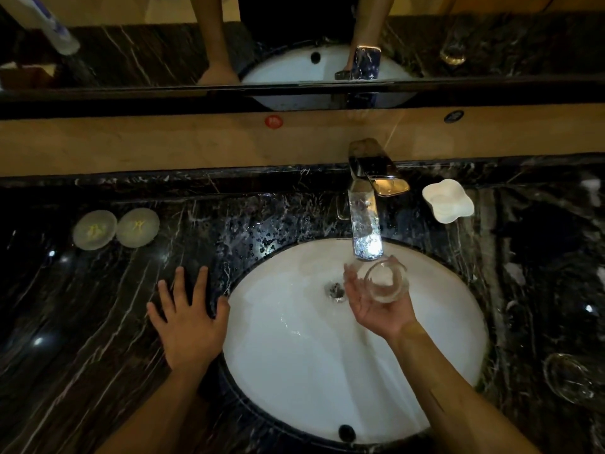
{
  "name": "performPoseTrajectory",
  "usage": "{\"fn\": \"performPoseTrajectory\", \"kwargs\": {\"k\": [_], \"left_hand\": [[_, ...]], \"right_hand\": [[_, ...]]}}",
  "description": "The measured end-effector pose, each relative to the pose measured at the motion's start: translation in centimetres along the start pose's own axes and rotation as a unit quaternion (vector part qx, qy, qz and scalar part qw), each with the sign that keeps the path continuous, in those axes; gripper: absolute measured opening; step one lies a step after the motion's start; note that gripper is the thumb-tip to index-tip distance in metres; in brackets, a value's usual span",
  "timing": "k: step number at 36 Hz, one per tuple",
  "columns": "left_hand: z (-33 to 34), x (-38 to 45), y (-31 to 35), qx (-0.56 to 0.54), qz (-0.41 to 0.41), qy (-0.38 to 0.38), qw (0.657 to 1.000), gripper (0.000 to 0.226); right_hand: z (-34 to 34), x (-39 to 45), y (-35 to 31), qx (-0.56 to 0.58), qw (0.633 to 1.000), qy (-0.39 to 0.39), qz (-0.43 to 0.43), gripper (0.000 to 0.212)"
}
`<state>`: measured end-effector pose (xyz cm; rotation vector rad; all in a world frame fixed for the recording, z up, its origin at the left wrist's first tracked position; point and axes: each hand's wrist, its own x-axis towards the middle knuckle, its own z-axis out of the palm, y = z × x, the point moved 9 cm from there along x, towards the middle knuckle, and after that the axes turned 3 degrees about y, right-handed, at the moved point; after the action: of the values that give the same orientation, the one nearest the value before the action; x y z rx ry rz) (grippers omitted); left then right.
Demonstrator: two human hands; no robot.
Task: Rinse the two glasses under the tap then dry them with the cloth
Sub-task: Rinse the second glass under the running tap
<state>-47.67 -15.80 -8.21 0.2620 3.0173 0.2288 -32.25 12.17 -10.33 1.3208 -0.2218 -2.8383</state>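
A clear glass [386,281] lies tilted in my right hand [376,309], palm up, its mouth toward me, just under the spout of the chrome tap [365,204]. My fingers curl round its base and side. The hand hovers over the white oval sink [294,355], right of the drain [335,288]. A second clear glass [571,378] stands on the black marble counter at the far right. My left hand [186,319] rests flat on the counter left of the sink, fingers spread. No cloth is in view.
A white soap dish [448,200] sits right of the tap. Two round paper coasters [116,228] lie at the back left of the wet marble counter [98,306]. A mirror [294,44] runs along the wall behind, reflecting the sink and arms.
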Motion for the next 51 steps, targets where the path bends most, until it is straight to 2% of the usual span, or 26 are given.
{"fn": "performPoseTrajectory", "kwargs": {"k": [3, 5, 8, 10, 13, 15, 17, 20, 22, 23, 25, 28, 30, 32, 33, 36, 39, 41, 43, 45, 48, 51], "left_hand": [[0.0, 0.0, 0.0, -0.001, -0.002, -0.003, 1.0, 0.073], [-0.1, 0.0, 0.0, -0.003, -0.005, -0.004, 1.0, 0.073], [0.0, 0.1, 0.0, -0.003, -0.004, -0.005, 1.0, 0.073], [0.0, 0.1, 0.0, -0.002, -0.003, -0.005, 1.0, 0.073], [0.0, 0.0, 0.0, -0.003, 0.002, -0.001, 1.0, 0.073], [0.0, 0.0, 0.0, -0.005, 0.004, -0.001, 1.0, 0.073], [0.1, 0.0, -0.1, -0.005, 0.002, -0.002, 1.0, 0.073], [0.2, 0.1, -0.2, -0.006, 0.001, -0.006, 1.0, 0.073], [0.2, 0.1, -0.1, -0.008, 0.002, -0.009, 1.0, 0.073], [0.3, 0.1, -0.1, -0.009, 0.002, -0.009, 1.0, 0.073], [0.2, 0.0, -0.1, -0.009, 0.002, -0.008, 1.0, 0.073], [0.1, -0.1, 0.0, -0.015, 0.003, -0.009, 1.0, 0.074], [-0.1, -0.2, 0.0, -0.022, 0.002, -0.01, 1.0, 0.074], [-0.1, -0.2, 0.1, -0.027, 0.0, -0.013, 1.0, 0.074], [-0.1, -0.2, 0.2, -0.03, -0.001, -0.015, 0.999, 0.073], [-0.2, -0.2, 0.2, -0.033, -0.002, -0.021, 0.999, 0.073], [-0.2, -0.1, 0.0, -0.036, -0.003, -0.037, 0.999, 0.074], [-0.3, -0.1, 0.0, -0.04, -0.01, -0.047, 0.998, 0.075], [-0.8, -0.2, 0.6, -0.059, -0.02, -0.047, 0.997, 0.073], [-1.9, -0.3, 2.5, -0.085, -0.01, -0.035, 0.996, 0.069], [-4.5, -0.1, 8.0, -0.112, 0.074, -0.013, 0.991, 0.066], [-7.8, -0.4, 14.9, -0.146, 0.192, 0.015, 0.97, 0.062]], "right_hand": [[0.1, -0.3, 0.2, -0.048, 0.999, -0.014, 0.02, 0.065], [0.5, -0.4, -0.5, -0.155, 0.987, -0.029, -0.009, 0.061], [1.0, -0.7, -2.0, -0.347, 0.933, -0.017, -0.096, 0.068], [1.6, -1.2, -3.1, -0.447, 0.878, 0.007, -0.17, 0.073], [2.9, -2.2, -4.4, -0.584, 0.76, 0.065, -0.276, 0.05], [3.6, -2.6, -4.8, -0.676, 0.659, 0.118, -0.308, 0.052], [4.0, -2.9, -4.8, -0.75, 0.556, 0.154, -0.324, 0.064], [4.2, -3.3, -4.9, -0.839, 0.414, 0.19, -0.298, 0.08], [4.1, -3.4, -4.8, -0.898, 0.304, 0.207, -0.243, 0.086], [3.7, -3.4, -4.8, -0.918, 0.26, 0.216, -0.206, 0.087], [2.7, -3.8, -5.2, -0.943, 0.199, 0.237, -0.122, 0.083], [1.4, -5.1, -5.8, -0.955, 0.158, 0.251, -0.021, 0.074], [0.7, -6.0, -5.9, -0.958, 0.151, 0.242, 0.025, 0.068], [0.0, -6.8, -6.2, -0.955, 0.167, 0.238, 0.056, 0.066], [-0.5, -7.1, -6.4, -0.951, 0.188, 0.237, 0.069, 0.064], [-2.1, -7.8, -6.5, -0.926, 0.282, 0.229, 0.103, 0.058], [-2.4, -8.7, -6.8, -0.923, 0.308, 0.214, 0.089, 0.051], [-2.2, -9.3, -7.2, -0.914, 0.347, 0.206, 0.043, 0.054], [-2.1, -9.7, -7.6, -0.882, 0.426, 0.197, -0.027, 0.052], [-2.5, -10.4, -8.1, -0.828, 0.511, 0.203, -0.111, 0.058], [-3.1, -12.2, -8.3, -0.737, 0.591, 0.207, -0.254, 0.072], [-3.9, -14.0, -7.9, -0.664, 0.632, 0.186, -0.354, 0.075]]}}
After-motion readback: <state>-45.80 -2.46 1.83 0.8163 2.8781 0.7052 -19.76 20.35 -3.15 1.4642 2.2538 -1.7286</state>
